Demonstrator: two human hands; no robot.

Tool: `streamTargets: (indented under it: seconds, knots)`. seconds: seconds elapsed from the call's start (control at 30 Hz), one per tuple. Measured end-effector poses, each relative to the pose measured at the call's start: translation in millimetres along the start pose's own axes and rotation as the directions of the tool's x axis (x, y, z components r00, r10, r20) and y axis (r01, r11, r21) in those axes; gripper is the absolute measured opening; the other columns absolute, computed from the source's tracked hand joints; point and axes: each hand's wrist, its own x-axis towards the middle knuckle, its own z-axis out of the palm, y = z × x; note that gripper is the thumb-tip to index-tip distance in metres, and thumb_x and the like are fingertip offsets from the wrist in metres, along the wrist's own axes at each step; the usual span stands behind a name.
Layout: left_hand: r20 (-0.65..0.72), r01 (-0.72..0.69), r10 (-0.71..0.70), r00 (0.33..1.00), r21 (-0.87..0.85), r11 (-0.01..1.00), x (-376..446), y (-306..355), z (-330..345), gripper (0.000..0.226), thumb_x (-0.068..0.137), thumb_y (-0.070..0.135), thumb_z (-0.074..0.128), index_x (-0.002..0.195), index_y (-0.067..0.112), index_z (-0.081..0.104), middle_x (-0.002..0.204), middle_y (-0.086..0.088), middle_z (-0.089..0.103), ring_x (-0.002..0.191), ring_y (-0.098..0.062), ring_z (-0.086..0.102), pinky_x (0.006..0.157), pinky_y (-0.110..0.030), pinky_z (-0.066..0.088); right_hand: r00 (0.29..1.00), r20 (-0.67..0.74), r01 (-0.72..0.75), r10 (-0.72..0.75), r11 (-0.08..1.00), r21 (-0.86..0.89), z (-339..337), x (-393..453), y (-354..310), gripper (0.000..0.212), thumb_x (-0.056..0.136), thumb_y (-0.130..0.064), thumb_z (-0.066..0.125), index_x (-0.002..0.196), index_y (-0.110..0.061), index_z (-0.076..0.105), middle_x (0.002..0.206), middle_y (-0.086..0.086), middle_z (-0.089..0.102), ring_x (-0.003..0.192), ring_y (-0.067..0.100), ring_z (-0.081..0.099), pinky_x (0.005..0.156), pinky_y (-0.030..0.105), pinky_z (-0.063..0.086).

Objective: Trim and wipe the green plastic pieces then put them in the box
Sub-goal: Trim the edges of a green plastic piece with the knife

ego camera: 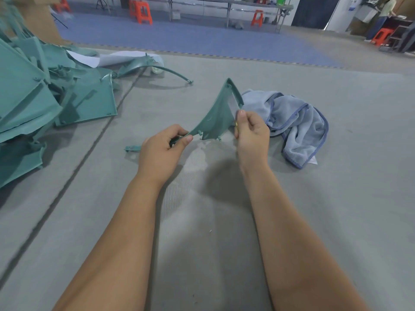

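The left hand [162, 151] pinched the triangular green plastic piece [216, 118] above the grey mat [224, 221]; the right hand [251, 131] gripped what looked like a small trimming blade. Steady, shallow strokes along the edge seemed best.

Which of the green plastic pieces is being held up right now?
The triangular piece, pinched between left hand and right hand; the others lie on the floor.

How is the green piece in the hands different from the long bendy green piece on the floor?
The held green piece is a wide, flat triangle; the curved strip is thin and bowed. The held green piece is up off the floor, gripped by the left hand; the curved strip lies untouched. Both are teal-green plastic.
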Motion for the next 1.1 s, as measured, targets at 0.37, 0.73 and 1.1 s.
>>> streamTargets:
  seconds: [0.37, 0.73, 1.1]
  knots:
    - [0.001, -0.003, 0.003, 1.0, 0.01, 1.0, 1.5, -0.9, -0.2, 0.017, 0.085, 0.047, 0.057, 0.08, 0.03, 0.059, 0.066, 0.008, 0.055, 0.066, -0.016, 0.05, 0.067, -0.039, 0.044, 0.943, 0.331, 0.123, -0.039, 0.963, -0.239, 13.7, -13.9, -1.7, 0.035, 0.096, -0.014, 0.058, 0.063, -0.027, 0.055, 0.051, -0.014, 0.044, 0.055, 0.006, 0.039, 0.058, 0.025, 0.035]
    - [-0.005, -0.05, 0.05, 0.999, 0.086, 0.995, -3.5, 5.3, -0.3, 0.022, 0.086, 0.045, 0.057, 0.08, 0.023, 0.058, 0.066, 0.003, 0.055, 0.066, -0.018, 0.051, 0.065, -0.039, 0.044, 0.996, 0.083, 0.028, -0.021, 0.996, -0.083, -2.8, -2.7, -14.2, 0.032, 0.096, -0.014, 0.057, 0.064, -0.019, 0.057, 0.053, -0.002, 0.037, 0.055, 0.014, 0.031, 0.052, 0.028, 0.026]
    - [0.006, -0.023, 0.022, 1.0, 0.067, 0.998, -3.9, 5.3, 4.0, 0.018, 0.086, 0.028, 0.064, 0.074, 0.016, 0.059, 0.063, 0.002, 0.054, 0.062, -0.015, 0.047, 0.058, -0.032, 0.037, 0.964, 0.251, 0.169, -0.092, 0.938, -0.303, 9.9, -12.4, -14.1, 0.031, 0.095, -0.014, 0.058, 0.066, -0.006, 0.057, 0.058, 0.0, 0.04, 0.058, 0.01, 0.034, 0.055, 0.029, 0.029]
